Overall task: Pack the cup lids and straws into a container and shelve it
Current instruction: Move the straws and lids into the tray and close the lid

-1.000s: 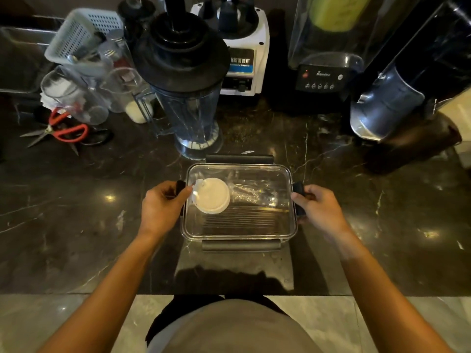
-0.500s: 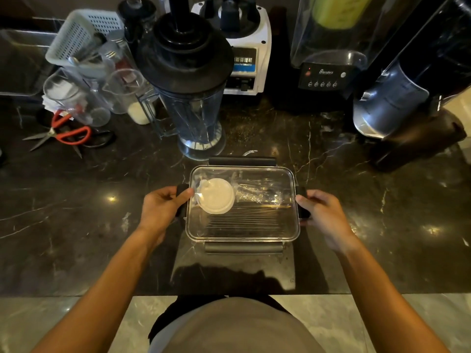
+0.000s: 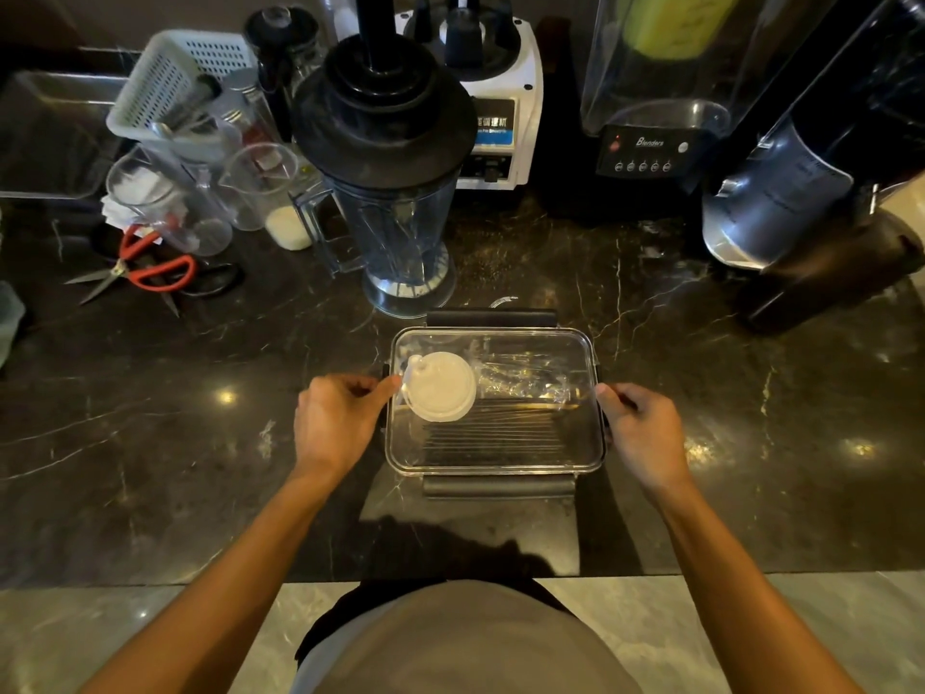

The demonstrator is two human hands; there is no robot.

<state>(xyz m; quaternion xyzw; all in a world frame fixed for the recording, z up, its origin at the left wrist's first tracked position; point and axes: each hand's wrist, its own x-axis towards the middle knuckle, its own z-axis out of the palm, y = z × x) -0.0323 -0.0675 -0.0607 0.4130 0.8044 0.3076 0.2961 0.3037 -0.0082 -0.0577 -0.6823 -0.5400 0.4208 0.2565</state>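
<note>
A clear rectangular container point(image 3: 500, 460) with its transparent cover on sits on the dark marble counter in front of me. Dark clip flaps stick out at its far and near sides. Inside lie a white cup lid point(image 3: 439, 386) at the left and wrapped straws point(image 3: 525, 385) beside dark straws along the bottom. My left hand point(image 3: 336, 418) grips the container's left end, thumb on the cover's rim. My right hand point(image 3: 640, 433) grips the right end, fingers curled over the side clip.
A blender jug with a black lid point(image 3: 388, 157) stands just behind the container. Red-handled scissors point(image 3: 145, 270), clear measuring cups point(image 3: 255, 187) and a white basket point(image 3: 170, 87) crowd the back left. Blender bases point(image 3: 650, 142) line the back right. The counter edge point(image 3: 150, 586) runs near my body.
Both hands stay on the container's ends; the right hand has slid slightly along the right clip. The container has barely shifted.
</note>
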